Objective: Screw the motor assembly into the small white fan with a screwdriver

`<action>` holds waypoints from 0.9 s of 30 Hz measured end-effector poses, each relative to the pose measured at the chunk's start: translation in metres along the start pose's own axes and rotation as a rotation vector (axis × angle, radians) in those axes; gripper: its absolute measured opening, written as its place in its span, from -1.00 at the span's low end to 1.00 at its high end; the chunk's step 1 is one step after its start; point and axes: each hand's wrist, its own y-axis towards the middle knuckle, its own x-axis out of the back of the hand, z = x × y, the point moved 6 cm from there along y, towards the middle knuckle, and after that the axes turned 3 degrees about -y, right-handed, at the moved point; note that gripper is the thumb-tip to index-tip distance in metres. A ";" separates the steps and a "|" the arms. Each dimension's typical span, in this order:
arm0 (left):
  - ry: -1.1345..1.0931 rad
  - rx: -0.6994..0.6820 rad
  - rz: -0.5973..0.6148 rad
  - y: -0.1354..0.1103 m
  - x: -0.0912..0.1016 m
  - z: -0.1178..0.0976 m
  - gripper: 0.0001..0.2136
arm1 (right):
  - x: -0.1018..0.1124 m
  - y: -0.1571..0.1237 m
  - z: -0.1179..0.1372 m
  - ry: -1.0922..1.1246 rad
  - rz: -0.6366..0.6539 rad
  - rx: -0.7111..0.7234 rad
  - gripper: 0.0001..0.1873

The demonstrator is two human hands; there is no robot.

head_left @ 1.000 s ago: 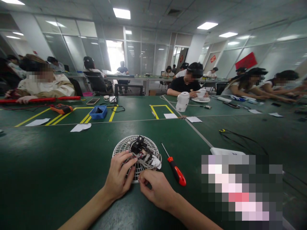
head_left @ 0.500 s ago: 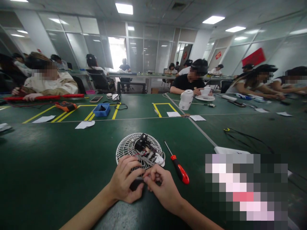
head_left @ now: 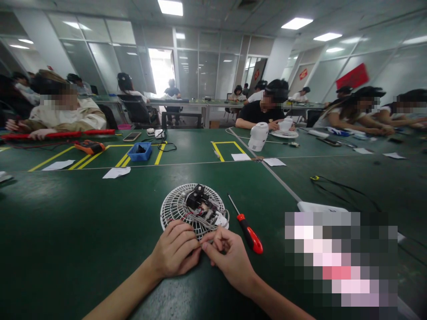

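A round white fan grille [head_left: 174, 205] lies flat on the green table, carrying a black motor part [head_left: 196, 198] and a bundle of grey and red wires [head_left: 209, 218]. My left hand [head_left: 176, 254] is curled at the grille's near edge, fingers closed on something I cannot make out. My right hand [head_left: 227, 258] meets it fingertip to fingertip, pinching closed on something small at the same spot, near the wires. A red-handled screwdriver [head_left: 247, 229] lies just right of the grille, untouched.
A blue tray [head_left: 140, 152], papers [head_left: 116, 172], a phone [head_left: 133, 136] and an orange meter [head_left: 89, 146] sit across the table. A white fan body [head_left: 258, 136] stands at the back. A black cable [head_left: 336, 189] lies right. Several people work at the far side.
Both hands drew back from on top of the grille to its near edge and closed together, fingertips touching. The view shifted slightly; the grille and screwdriver stayed put.
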 end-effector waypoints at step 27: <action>-0.066 0.016 -0.001 -0.008 -0.004 0.002 -0.83 | 0.004 -0.003 0.014 -0.238 -0.063 0.171 -0.53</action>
